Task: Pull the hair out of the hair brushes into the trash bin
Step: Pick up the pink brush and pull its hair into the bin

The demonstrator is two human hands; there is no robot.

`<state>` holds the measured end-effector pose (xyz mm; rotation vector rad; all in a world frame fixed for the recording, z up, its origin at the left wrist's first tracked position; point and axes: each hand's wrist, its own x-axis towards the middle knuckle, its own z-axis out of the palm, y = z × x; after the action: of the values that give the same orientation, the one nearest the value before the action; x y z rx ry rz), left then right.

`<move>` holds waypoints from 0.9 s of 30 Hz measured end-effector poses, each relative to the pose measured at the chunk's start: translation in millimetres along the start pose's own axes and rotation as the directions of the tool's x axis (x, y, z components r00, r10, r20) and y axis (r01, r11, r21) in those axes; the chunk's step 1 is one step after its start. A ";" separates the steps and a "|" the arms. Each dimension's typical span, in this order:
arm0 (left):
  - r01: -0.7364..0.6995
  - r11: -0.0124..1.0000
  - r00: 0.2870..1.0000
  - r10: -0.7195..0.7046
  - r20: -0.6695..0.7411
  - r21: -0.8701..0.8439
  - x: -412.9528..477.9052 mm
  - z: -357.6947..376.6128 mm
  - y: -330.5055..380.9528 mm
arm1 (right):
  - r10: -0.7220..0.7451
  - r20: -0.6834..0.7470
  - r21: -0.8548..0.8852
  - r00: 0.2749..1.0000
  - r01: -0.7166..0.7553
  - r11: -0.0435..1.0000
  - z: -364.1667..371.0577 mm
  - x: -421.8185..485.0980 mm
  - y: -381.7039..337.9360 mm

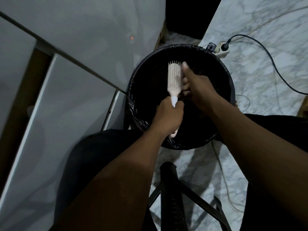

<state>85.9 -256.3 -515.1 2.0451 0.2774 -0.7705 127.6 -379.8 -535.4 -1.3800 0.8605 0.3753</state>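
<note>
A pale pink hair brush with a white neck is held upright over the round black trash bin, bristles facing right. My left hand is wrapped around its handle, whose pink end sticks out below the fist. My right hand is against the bristle side of the brush head, thumb raised beside the top, fingers curled at the lower bristles. Whether those fingers pinch hair is too dark to tell. The bin is lined with a black bag and its inside is dark.
A white cabinet or table stands to the left, close to the bin. A white power strip with a black cable lies on the marble floor behind the bin. A black chair frame and my dark-trousered legs are below.
</note>
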 end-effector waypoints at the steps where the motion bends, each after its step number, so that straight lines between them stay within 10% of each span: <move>1: -0.003 1.000 1.000 0.004 -0.004 0.021 -0.1 -0.8 0.0 | -0.032 0.024 -0.176 0.999 0.036 0.984 -1.1 -3.3 0.2; 9: 0.000 0.999 1.000 0.000 -0.002 0.046 -0.6 -1.6 -2.0 | -0.104 0.154 -0.341 0.983 0.152 0.928 -3.7 -6.3 5.7; 20: 0.140 0.990 0.990 -0.140 -0.013 -0.027 -5.3 -15.6 -6.3 | 0.129 0.101 0.219 0.987 -0.148 0.964 -18.6 -12.4 6.3; 27: 0.011 0.988 0.998 0.000 -0.070 0.156 -33.8 -41.5 3.1 | -0.087 0.022 -0.375 0.996 0.089 0.923 -27.1 -44.1 -21.5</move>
<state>78.1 -220.8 -475.6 2.2234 0.2698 -0.7448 105.3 -398.9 -487.7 -1.7658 0.7422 0.4928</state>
